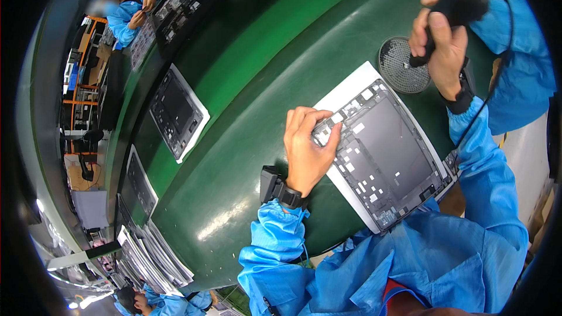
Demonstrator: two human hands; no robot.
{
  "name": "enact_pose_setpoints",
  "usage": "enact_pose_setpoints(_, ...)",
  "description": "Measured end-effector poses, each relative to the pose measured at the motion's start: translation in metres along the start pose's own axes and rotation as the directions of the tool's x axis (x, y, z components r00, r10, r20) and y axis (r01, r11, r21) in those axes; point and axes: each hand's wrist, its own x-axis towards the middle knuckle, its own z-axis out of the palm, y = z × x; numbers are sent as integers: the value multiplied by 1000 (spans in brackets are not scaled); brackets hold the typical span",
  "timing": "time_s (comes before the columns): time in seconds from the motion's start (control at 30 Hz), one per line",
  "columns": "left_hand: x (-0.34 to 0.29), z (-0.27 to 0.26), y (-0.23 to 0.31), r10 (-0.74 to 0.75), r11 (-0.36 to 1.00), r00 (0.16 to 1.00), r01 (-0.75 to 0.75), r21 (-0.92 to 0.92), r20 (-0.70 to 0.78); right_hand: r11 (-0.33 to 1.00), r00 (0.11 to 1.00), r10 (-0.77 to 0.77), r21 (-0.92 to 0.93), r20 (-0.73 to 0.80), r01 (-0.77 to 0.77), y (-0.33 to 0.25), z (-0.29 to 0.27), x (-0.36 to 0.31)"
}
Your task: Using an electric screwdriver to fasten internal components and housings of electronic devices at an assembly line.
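Hands first: the left hand (pixel 310 152) is curled, its thumb and fingertips set narrowly apart over the left corner of a flat grey device casing (pixel 398 134), and I cannot tell whether they pinch it or only rest on it. Raised at the upper right, the right hand (pixel 446 52) has its fingers wrapped around a dark handheld tool (pixel 428 47), whose outline is blurred. The casing lies tilted on a white sheet (pixel 351 90) close in front of the person, its inner face up, with a large dark plate in the middle and small white patches scattered along the left part. Just beyond its upper corner sits a round gridded dish (pixel 401 61), below and beside the right hand. A thin black cable (pixel 497 85) runs down along the right sleeve (pixel 487 169). Green surface (pixel 246 158) spreads beneath it all. Well apart on the left, a second casing (pixel 177 107) lies on its own white backing, with another flat panel (pixel 140 181) nearer the person and a fanned stack of sheets (pixel 155 257) beyond that. At the upper left, a co-worker (pixel 126 3) in blue holds something small with both hands; another person's blue sleeve (pixel 521 70) shows at the right.
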Motion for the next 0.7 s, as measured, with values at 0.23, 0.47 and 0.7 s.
enact_pose_setpoints(0.23, -3, 4, 1, 6, 999, 997, -4, 35, -73, 971, 986, 91, 208, 140, -119, -25, 103, -22)
enact_pose_setpoints(0.47, -4, 6, 1, -30, 999, 998, 31, 17, -54, 961, 963, 162, 185, 216, -204, -5, 115, -37)
enact_pose_setpoints(0.7, -5, 4, 0, -32, 999, 999, 33, 7, -40, 972, 964, 142, 153, 227, -179, -3, 118, -41)
